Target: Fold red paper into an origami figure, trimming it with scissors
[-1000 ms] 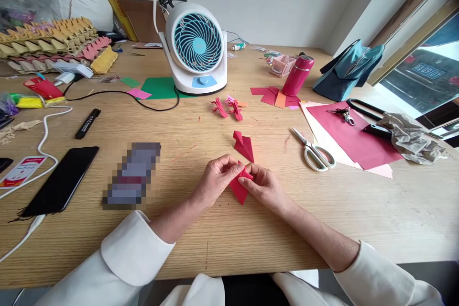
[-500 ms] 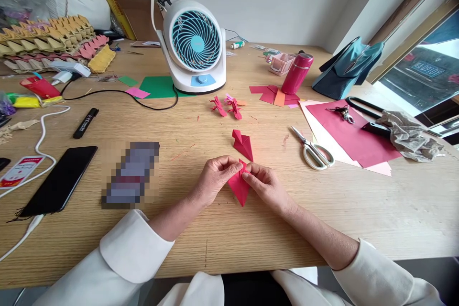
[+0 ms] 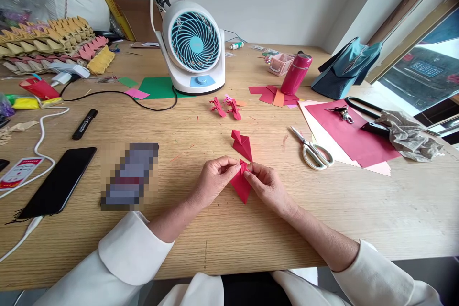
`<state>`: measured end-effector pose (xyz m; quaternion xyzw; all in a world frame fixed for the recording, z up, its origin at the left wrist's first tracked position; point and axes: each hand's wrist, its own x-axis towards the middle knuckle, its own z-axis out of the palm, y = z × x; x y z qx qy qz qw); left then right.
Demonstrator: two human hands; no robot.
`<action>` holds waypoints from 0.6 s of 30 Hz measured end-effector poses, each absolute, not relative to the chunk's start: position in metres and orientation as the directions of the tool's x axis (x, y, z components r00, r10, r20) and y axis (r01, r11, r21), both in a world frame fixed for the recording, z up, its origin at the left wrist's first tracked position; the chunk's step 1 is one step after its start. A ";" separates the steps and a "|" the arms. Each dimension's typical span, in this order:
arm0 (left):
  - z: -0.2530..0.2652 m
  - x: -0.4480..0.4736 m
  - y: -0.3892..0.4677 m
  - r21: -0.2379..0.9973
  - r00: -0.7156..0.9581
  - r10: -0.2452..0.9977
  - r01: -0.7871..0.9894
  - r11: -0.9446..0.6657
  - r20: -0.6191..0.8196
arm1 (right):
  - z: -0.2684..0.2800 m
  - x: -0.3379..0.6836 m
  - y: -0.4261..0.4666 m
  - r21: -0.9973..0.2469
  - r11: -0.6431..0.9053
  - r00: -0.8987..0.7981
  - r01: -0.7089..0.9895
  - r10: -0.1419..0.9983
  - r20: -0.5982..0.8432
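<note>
While the left hand (image 3: 216, 179) pinches one far edge of the red paper (image 3: 241, 189) between thumb and forefinger, the right hand (image 3: 267, 186) pinches the opposite edge, so from where I stand neither seems nearer. The paper sits between the fingertips, over the table (image 3: 201, 253), its long axis running away from the body, sharp tip pointing back toward it; another folded piece (image 3: 243, 146) lies just beyond.

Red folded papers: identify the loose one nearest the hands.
The pointed red folded paper lying beyond the left hand and right hand, which pinch another red folded paper; the two red paper figures lie farther off.
</note>
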<state>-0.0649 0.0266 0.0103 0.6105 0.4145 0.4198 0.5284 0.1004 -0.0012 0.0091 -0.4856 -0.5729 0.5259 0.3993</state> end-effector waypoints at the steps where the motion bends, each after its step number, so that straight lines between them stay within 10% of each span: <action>1: 0.010 -0.065 0.027 0.989 0.297 0.951 0.087 -0.118 0.088 | 0.009 0.100 -0.002 -0.989 -0.024 -0.206 0.145 0.977 -0.054; 18: 0.010 -0.062 0.024 0.993 0.308 0.950 0.083 -0.088 0.058 | 0.005 0.101 -0.002 -0.991 -0.028 -0.194 0.129 0.979 -0.053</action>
